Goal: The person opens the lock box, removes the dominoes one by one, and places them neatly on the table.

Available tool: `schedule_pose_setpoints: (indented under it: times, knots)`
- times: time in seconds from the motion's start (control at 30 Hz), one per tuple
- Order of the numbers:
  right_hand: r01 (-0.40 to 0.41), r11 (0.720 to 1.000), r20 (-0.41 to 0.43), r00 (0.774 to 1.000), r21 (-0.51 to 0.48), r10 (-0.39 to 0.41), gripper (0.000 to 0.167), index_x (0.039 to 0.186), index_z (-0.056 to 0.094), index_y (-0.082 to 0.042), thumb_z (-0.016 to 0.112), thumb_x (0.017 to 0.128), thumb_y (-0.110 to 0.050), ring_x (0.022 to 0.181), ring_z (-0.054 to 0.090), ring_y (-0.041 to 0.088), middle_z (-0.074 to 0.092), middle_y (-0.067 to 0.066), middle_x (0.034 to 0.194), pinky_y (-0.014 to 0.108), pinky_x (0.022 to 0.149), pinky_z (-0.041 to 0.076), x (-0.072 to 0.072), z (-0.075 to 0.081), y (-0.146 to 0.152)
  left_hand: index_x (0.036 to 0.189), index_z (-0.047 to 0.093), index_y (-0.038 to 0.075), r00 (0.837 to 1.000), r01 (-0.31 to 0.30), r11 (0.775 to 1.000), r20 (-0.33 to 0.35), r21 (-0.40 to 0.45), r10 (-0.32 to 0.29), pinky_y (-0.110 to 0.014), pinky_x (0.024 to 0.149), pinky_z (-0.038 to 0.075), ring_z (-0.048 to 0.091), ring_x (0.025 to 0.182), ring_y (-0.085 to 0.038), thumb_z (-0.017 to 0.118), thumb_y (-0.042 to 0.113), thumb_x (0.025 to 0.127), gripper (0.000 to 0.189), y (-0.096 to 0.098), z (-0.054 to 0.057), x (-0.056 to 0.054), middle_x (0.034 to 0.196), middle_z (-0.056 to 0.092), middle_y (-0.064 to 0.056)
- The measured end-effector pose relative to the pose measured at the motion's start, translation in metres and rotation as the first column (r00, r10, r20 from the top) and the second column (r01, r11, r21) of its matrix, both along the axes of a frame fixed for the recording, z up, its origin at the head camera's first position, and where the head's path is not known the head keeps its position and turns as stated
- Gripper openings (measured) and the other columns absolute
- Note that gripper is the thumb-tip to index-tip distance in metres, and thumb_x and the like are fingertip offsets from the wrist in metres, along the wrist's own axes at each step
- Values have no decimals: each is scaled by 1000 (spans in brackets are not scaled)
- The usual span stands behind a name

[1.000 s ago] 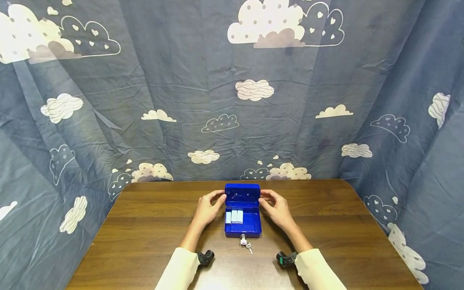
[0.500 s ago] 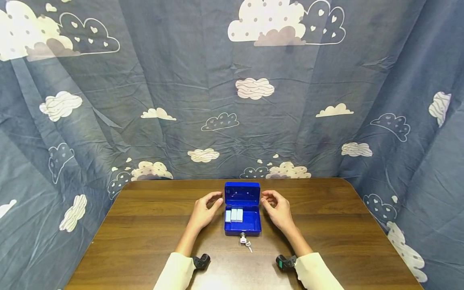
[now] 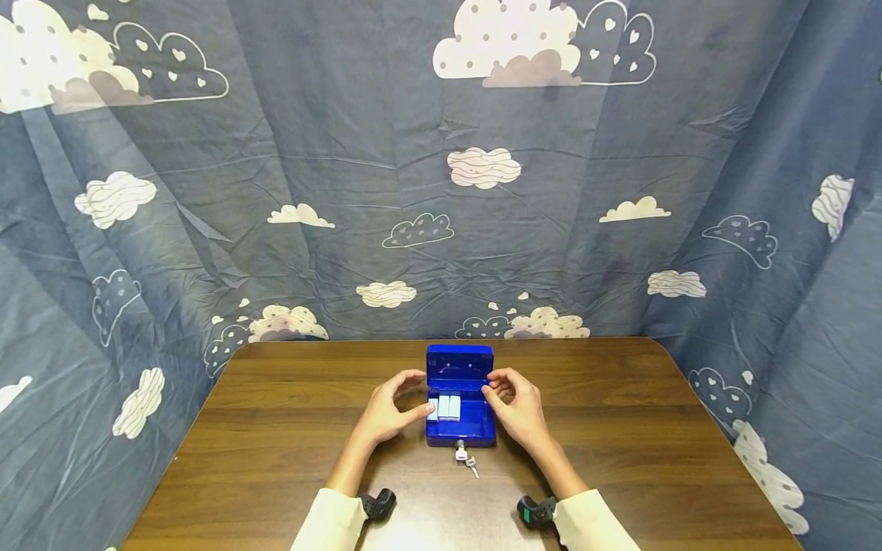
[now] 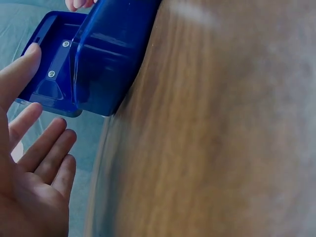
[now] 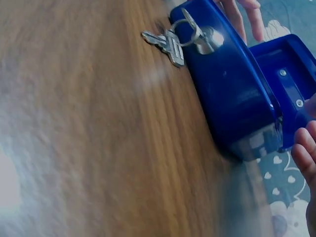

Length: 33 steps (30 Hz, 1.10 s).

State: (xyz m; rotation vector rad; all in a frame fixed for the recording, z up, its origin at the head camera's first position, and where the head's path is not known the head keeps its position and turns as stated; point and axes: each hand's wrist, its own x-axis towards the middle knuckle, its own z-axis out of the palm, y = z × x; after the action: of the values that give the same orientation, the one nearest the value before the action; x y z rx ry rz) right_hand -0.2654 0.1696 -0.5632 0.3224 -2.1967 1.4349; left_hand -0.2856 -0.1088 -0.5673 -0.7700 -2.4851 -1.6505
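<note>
A small blue cash box (image 3: 444, 441) stands on the table, its lid (image 3: 459, 366) raised and tilted back. Inside, along the left, lie three pale blue-white blocks (image 3: 449, 407). One key (image 3: 461, 454) sits in the front lock, and a second key (image 5: 173, 48) hangs from it by a ring. My left hand (image 3: 387, 412) is at the box's left side, thumb by the left block and fingers spread; the left wrist view shows its palm bare. On the right, my right hand (image 3: 518, 404) has thumb and bent fingertips at the box's corner near the hinge.
The brown wooden table (image 3: 289, 428) ends in a back edge behind the box. A blue cloud-patterned curtain (image 3: 331, 191) hangs behind it and along both sides. Each wrist wears a black camera band (image 3: 378, 504).
Both hands have come off the sides of the raised lid. The left has opened wider and lowered beside the box; the right has drawn back in to the box's right corner.
</note>
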Motion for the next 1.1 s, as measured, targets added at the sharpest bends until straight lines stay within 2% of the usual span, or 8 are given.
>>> schedule_pose_setpoints:
  times: [0.2,0.3,0.43,0.63,0.77,0.87,0.97,1.1]
  knots:
    - [-84,993,6,996,87,83,21,101,71,3,81,83,2,74,66,20,71,8,86,41,67,62,5,3,-7,135,62,7,999,40,999,-21,-31,-41,-58,111,46,62,128,-41,91,30,77,69,1,2,9,133,67,-18]
    - [-125,984,16,992,131,124,21,102,70,3,80,84,2,75,67,19,71,9,87,44,68,62,7,5,-10,134,62,6,998,58,998,-17,-18,-58,-58,111,46,62,128,-42,94,28,73,73,2,0,12,133,67,-18]
    - [-173,968,12,985,180,174,23,104,70,4,80,83,2,75,67,18,71,12,89,43,68,62,7,6,-14,136,61,4,996,89,996,-13,-13,-89,-58,112,45,61,129,-41,97,25,70,78,2,-4,12,135,67,-16]
    - [-208,940,60,978,269,199,25,106,70,3,80,84,-1,78,66,14,72,16,93,32,72,61,7,6,-19,144,56,3,992,113,990,-53,-85,-118,-53,112,47,62,129,-37,98,30,68,91,2,-10,10,138,65,-17]
    - [-211,919,85,977,333,194,27,108,70,1,81,84,-5,79,64,14,71,14,94,28,72,58,5,6,-23,147,53,3,991,107,987,-67,-117,-115,-47,112,48,63,128,-33,98,32,68,96,1,-13,8,137,65,-15]
    - [-223,900,88,975,374,205,28,108,70,1,82,84,-8,78,64,15,71,12,93,27,71,57,4,7,-26,148,54,8,994,78,982,-68,-171,-91,-44,113,48,61,132,-29,98,38,67,97,1,-13,8,141,64,-11]
    - [-236,878,116,972,416,206,29,109,70,0,82,84,-10,80,65,15,71,11,93,26,73,57,4,9,-28,149,54,13,995,52,972,-66,-230,-69,-44,114,47,58,135,-26,97,44,65,99,1,-13,7,145,62,-7]
    - [-245,843,154,969,480,194,30,110,71,-1,82,85,-14,84,68,19,71,9,95,28,76,58,2,12,-30,149,55,15,996,40,965,-63,-259,-58,-47,114,47,57,136,-25,96,46,64,99,2,-12,7,145,62,-7]
